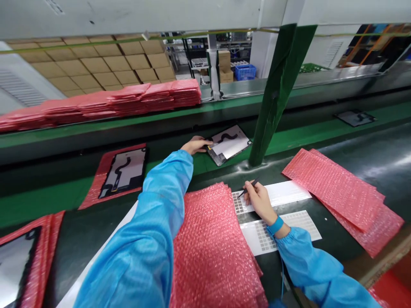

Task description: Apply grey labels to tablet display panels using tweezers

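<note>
Mostly flat panel [228, 144], bubbly pink wrap [212, 248]

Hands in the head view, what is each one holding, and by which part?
The left hand grips the flat panel by its near left corner. The right hand pinches the tweezers near their back end, tips over the label sheet.

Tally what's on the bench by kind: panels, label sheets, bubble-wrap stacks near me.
Panels: 4
Label sheets: 2
Bubble-wrap stacks: 2
Total: 8
Left hand grips one panel; right hand holds tweezers.
</note>
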A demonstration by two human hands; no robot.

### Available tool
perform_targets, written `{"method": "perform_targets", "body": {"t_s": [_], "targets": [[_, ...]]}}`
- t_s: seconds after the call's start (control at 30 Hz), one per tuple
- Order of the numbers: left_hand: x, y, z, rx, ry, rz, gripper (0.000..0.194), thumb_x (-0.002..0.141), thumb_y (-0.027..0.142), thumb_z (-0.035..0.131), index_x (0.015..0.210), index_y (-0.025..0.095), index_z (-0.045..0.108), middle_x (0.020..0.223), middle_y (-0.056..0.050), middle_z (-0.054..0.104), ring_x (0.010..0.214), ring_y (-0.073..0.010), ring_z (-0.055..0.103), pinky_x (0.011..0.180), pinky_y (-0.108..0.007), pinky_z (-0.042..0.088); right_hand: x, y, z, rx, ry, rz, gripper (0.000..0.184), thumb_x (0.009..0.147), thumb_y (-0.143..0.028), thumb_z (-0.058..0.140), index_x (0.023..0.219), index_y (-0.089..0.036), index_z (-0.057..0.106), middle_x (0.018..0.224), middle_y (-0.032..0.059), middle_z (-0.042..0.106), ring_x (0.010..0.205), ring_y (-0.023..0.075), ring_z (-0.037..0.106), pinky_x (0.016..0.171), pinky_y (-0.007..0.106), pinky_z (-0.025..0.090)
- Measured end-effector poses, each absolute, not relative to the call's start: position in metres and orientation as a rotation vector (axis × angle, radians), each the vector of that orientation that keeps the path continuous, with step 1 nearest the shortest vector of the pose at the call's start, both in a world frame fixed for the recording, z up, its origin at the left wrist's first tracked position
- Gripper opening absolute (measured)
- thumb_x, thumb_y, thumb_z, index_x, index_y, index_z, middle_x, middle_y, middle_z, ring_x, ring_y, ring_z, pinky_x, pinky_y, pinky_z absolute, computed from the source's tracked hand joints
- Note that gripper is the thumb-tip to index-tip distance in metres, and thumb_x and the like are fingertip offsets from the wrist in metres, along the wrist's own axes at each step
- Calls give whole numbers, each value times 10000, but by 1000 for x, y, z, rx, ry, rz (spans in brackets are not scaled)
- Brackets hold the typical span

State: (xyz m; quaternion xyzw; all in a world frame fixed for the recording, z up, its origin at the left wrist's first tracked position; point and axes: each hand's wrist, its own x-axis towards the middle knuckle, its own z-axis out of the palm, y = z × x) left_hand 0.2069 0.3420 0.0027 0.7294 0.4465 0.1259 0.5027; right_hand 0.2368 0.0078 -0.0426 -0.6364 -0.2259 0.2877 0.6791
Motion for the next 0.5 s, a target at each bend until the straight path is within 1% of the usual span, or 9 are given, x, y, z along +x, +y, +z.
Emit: {"method": "perform_targets", "body": {"t_s": [0.13,0.23,0.27,0.33,0.4,0.43,0.47,0.5], "targets": [[174,331,14,1571,1051,503,377,1031,391,685,1327,162,637,1290,-108,664,1076,-236,695,901,-432,626,238,3,-39,-1441,-509,645,634,757,-860,681,766,-233,589,464,-38,580,363,138,531,393,260,424],[128,317,24,1466,1023,613,390,1002,292,712,1352,149,614,1212,-103,690,990,-202,712,840,-368,637,240,1,-39,-1448,-503,653,635,752,-864,683,771,-237,589,467,-39,585,363,141,542,397,265,441],[108,309,29,1439,1008,632,459,964,230,739,1389,142,591,1184,-106,702,965,-189,720,836,-346,638,241,0,-39,-1449,-499,656,640,742,-869,689,772,-237,591,469,-39,586,363,141,545,397,266,445],[65,286,39,1399,985,649,690,856,155,800,1489,154,525,1170,-112,722,949,-189,739,860,-340,643,242,-2,-40,-1451,-488,666,650,719,-871,710,774,-233,600,471,-40,589,362,139,549,395,262,448],[21,250,49,1377,983,644,918,761,168,866,1578,216,451,1173,-99,741,937,-215,758,855,-358,656,243,-5,-42,-1455,-478,678,647,710,-858,736,779,-226,614,475,-39,594,367,135,553,395,255,445],[0,226,54,1370,976,638,1020,726,192,895,1617,267,405,1190,-88,750,958,-233,766,863,-365,661,243,-6,-43,-1460,-474,683,639,717,-847,742,783,-223,619,477,-38,596,371,134,556,396,253,446],[-18,200,57,1383,954,639,1086,717,229,912,1647,312,359,1227,-85,754,1014,-255,768,890,-375,662,244,-8,-43,-1466,-473,683,625,734,-832,745,789,-222,623,481,-38,600,375,134,560,399,253,450],[-34,172,58,1418,952,634,1107,719,279,920,1661,336,341,1279,-87,749,1071,-279,763,917,-392,662,245,-10,-44,-1472,-478,678,605,759,-814,741,797,-221,625,486,-38,604,377,135,562,402,254,455]]}}
